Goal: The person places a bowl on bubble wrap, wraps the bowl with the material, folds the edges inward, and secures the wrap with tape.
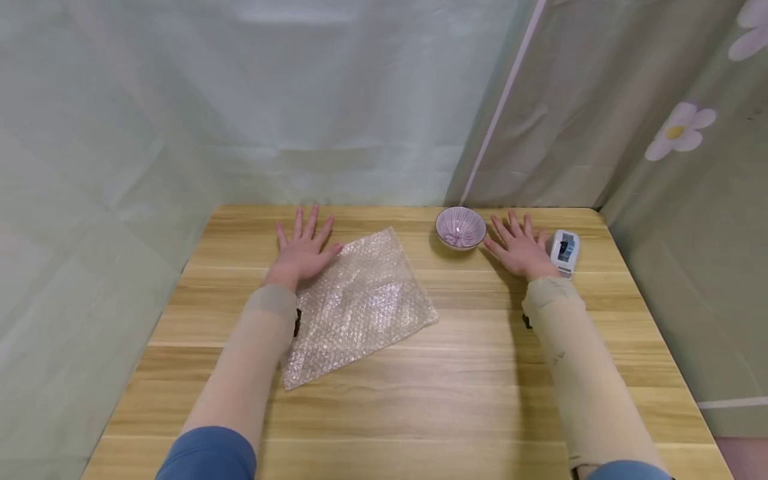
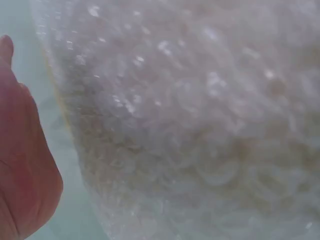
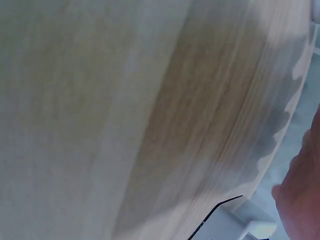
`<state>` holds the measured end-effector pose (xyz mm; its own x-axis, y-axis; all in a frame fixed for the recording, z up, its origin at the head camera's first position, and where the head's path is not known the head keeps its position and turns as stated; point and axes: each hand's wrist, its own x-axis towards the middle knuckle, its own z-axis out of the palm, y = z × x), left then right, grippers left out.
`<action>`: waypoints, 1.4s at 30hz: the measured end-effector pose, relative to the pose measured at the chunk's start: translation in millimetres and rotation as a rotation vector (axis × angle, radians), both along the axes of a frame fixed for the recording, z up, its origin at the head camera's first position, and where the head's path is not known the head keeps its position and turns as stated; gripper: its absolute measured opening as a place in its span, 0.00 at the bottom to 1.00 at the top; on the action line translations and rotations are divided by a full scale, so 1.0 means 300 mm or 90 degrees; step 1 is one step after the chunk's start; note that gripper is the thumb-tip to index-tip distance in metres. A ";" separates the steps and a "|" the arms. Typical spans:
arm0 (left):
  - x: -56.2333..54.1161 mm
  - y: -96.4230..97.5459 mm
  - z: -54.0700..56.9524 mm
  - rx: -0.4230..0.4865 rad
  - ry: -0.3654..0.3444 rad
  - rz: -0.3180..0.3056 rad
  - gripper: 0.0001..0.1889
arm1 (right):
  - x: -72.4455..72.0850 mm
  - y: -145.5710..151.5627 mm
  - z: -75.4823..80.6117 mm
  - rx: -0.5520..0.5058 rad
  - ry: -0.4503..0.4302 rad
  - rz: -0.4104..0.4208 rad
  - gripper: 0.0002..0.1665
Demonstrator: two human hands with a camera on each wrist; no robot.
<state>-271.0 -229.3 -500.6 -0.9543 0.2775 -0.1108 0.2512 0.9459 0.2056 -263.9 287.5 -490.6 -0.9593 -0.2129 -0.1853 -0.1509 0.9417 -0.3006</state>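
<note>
My left hand [image 1: 303,255] has its fingers spread and straight, at the upper left corner side of a sheet of clear bubble wrap [image 1: 366,300]; the thumb reaches over the sheet's edge. In the left wrist view the bubble wrap [image 2: 175,100] fills most of the picture, with part of the hand [image 2: 27,165] at the left. The right hand [image 1: 521,250], also spread, lies between a purple striped bowl [image 1: 460,228] and a small white device [image 1: 564,252] that looks like a tape dispenser. Neither hand holds anything. The right wrist view shows that hand's edge [image 3: 302,185] at the right.
The wooden table [image 1: 456,400] runs back to pale green curtains [image 1: 336,107], which also hang along both sides. A pale object with a black edge [image 3: 215,227] shows at the bottom of the right wrist view; I cannot tell what it is.
</note>
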 end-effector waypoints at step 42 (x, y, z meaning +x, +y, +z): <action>0.413 -0.092 0.093 0.269 -0.042 -0.083 0.33 | 0.294 -0.210 0.097 -0.187 0.016 0.191 0.16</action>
<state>-147.0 -256.9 -472.8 -0.9030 0.4292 -0.0205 0.3366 0.7363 0.5870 -175.7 224.6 -461.5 -0.8501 -0.5241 -0.0516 -0.4167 0.7294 -0.5425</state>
